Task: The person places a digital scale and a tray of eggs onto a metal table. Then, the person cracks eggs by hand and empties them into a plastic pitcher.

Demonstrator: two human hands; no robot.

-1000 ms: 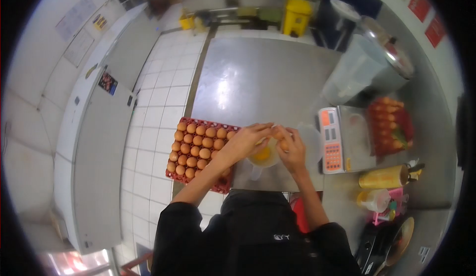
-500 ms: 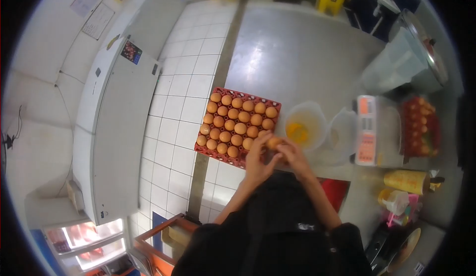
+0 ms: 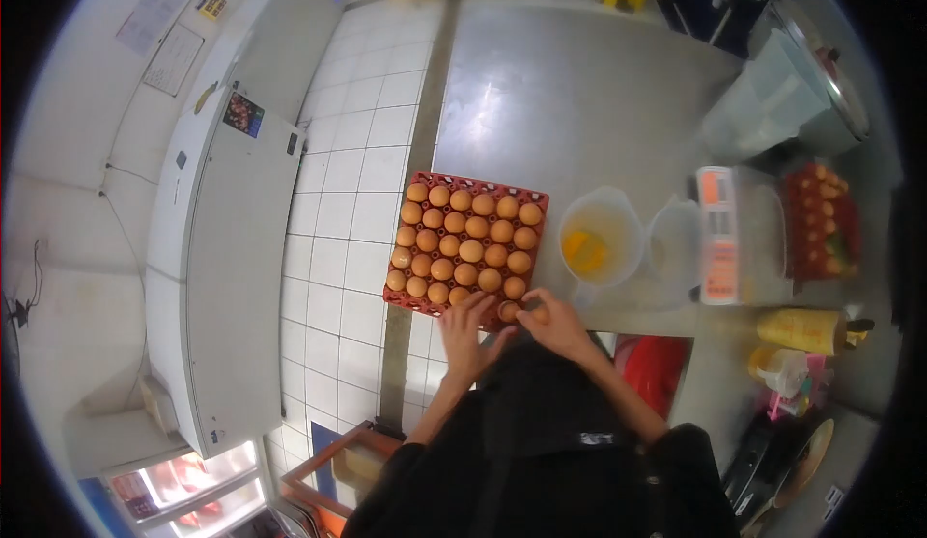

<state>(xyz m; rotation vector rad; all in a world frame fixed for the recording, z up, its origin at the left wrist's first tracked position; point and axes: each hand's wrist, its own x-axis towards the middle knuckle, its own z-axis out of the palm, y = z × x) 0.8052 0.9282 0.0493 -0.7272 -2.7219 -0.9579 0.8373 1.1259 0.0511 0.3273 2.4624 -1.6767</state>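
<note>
Holding eggshell (image 3: 540, 316) in right hand (image 3: 561, 332) (likely light, easily broken, best pinched by sides), resting wide left hand (image 3: 465, 341) by egg tray (image 3: 492, 186).

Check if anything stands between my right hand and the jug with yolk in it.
Nothing visible stands between your right hand and the jug; its handle is the part nearest that hand.

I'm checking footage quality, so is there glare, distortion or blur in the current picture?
All in the head view: glare whitens a patch of the steel table; wide-angle distortion bows the white cabinet; the scale looks smeared; the nearer egg tray looks clearer.
</note>
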